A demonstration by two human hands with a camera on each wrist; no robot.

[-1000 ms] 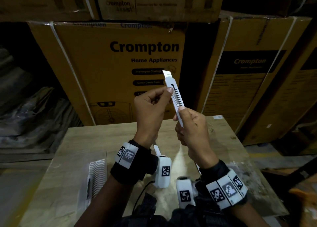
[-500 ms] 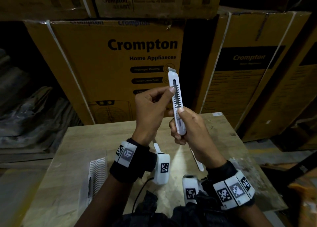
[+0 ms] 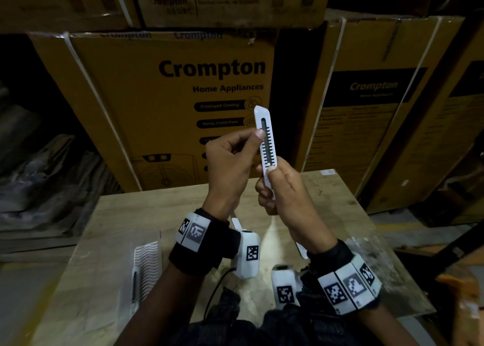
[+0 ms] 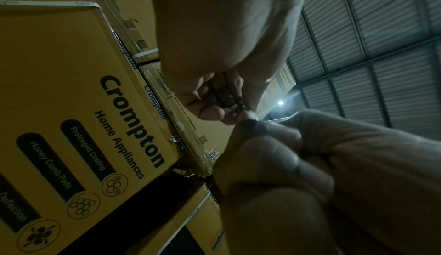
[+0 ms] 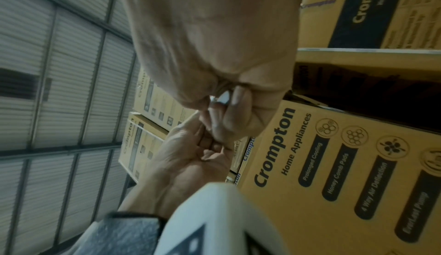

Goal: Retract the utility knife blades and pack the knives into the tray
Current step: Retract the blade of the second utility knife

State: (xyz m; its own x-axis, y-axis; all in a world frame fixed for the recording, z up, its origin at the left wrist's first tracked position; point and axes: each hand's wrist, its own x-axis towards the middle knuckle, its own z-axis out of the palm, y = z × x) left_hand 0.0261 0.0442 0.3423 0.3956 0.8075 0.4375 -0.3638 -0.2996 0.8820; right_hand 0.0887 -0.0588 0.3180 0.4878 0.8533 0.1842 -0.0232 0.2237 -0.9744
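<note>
A white utility knife (image 3: pixel 267 141) stands upright above the table, and no blade shows at its rounded tip. My left hand (image 3: pixel 255 138) pinches its upper body, thumb against the slotted track. Around the lower handle my right hand (image 3: pixel 269 186) grips, thumb at the bottom of the slot where the slider sits. In the right wrist view only a white sliver of the knife (image 5: pixel 224 96) shows between curled fingers. A ribbed clear tray (image 3: pixel 148 259) lies at the table's left with one knife (image 3: pixel 135 285) in it. Another knife (image 3: pixel 301 250) lies on the table under my right wrist.
The wooden table (image 3: pixel 327 201) stands against stacked yellow Crompton cartons (image 3: pixel 183 97). A further white knife tip (image 3: pixel 237 222) pokes out behind my left wrist. Dark bundled material (image 3: pixel 39 175) lies to the left. Floor clutter sits beyond the table's right edge.
The blade that stuck out of the knife's tip has slid back into the body as my right thumb moved down the slot. Both hands kept hold of the knife.
</note>
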